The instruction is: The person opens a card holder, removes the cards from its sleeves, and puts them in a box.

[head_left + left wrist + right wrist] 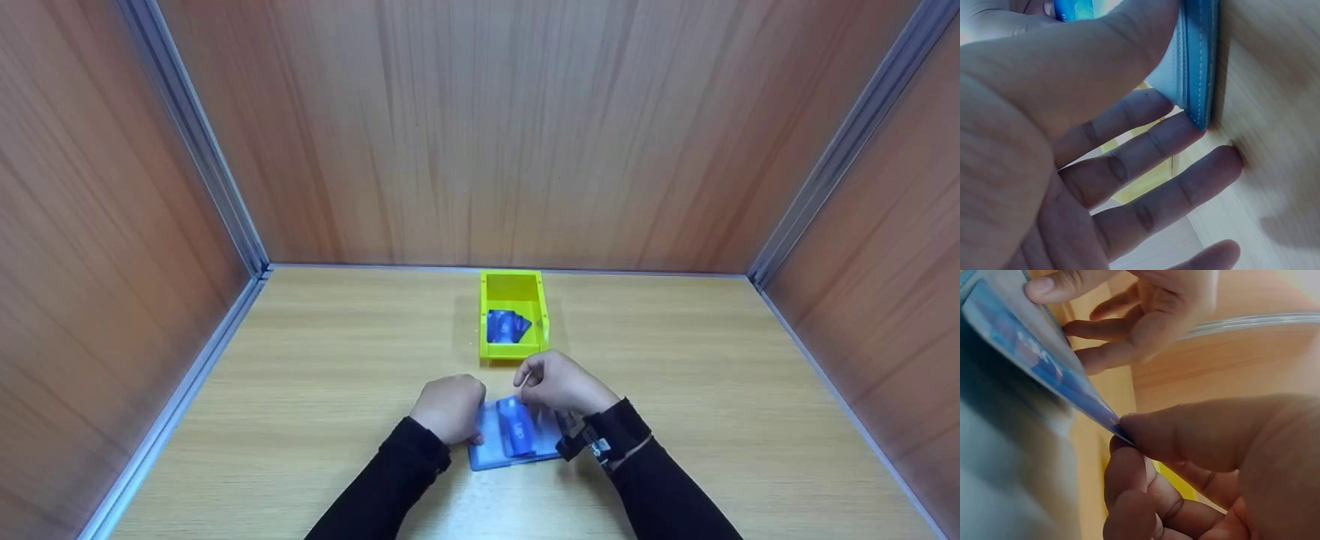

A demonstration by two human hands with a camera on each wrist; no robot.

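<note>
Light wooden counter (pixel 315 390), boxed in by wood-grain panels: back wall (pixel 510 127), left wall (pixel 97 247), right wall (pixel 892 247). Grey metal strips (pixel 196 142) run along the wall corners and the counter edges. Small yellow plastic bin (pixel 514 286) sits mid-counter near the back wall, with blue cards (pixel 508 327) lying inside.

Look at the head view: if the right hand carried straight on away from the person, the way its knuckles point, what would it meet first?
Most likely the near wall of the yellow bin, just beyond the right hand, which pinches a blue card; depth is hard to judge.
</note>
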